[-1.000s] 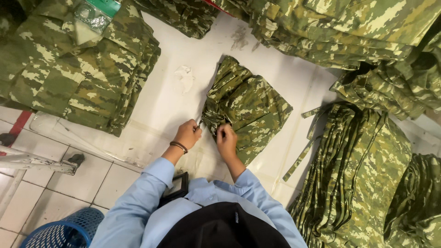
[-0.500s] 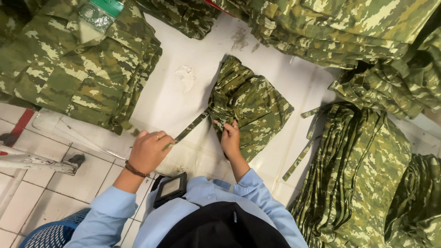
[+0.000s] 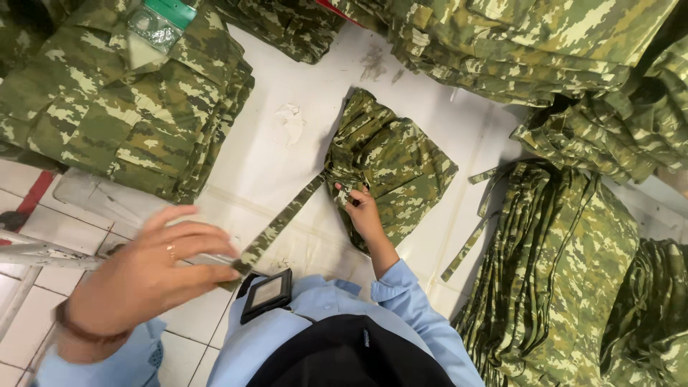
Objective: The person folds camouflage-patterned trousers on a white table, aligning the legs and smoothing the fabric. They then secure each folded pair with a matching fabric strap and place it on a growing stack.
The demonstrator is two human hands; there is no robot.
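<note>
We note left hand [image 3: 147, 276] pinching the camouflage strap [image 3: 281, 223] end between thumb and fingers, drawn taut | right hand [image 3: 363, 210] fingers pressed on folded camouflage garment [image 3: 390, 165], centre of white table [image 3: 272, 165] | strap runs from garment to left hand | camouflage stacks [image 3: 122, 107] flank it.

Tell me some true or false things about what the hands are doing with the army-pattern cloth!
1. The left hand pinches one end of a camouflage strap. True.
2. The strap hangs loose and crumpled. False: it runs taut and straight to the folded camouflage bundle.
3. The right hand rests on the folded camouflage bundle. True.
4. The bundle lies on a red table. False: it lies on a white table.
5. A big stack of camouflage garments sits at the upper left. True.
</note>
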